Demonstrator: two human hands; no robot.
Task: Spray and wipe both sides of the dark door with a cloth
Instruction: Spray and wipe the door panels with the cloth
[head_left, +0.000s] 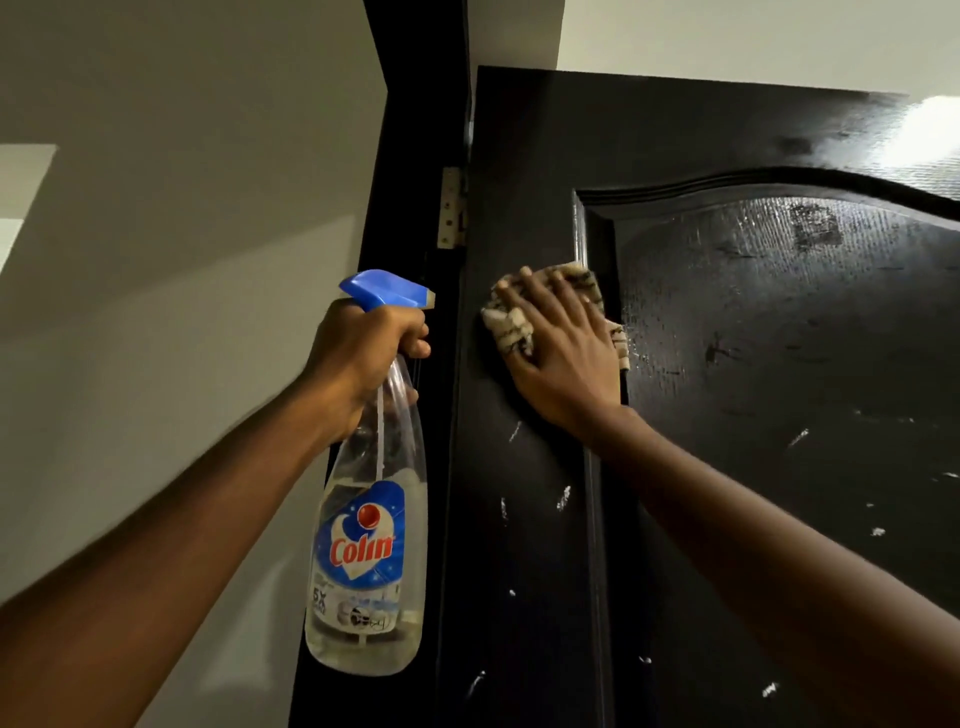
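Two hands up: left hand (363, 353) gripped one Colin spray bottle (369, 545) by the neck; right hand (558, 353), fingers flat, pressed one cloth (506, 322) on dark door (519, 519) near one hinge (451, 207).

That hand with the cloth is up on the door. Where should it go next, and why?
Probably straight down. The right hand presses the cloth flat on the door, and white streaks show just below it; the left hand only holds the spray bottle.
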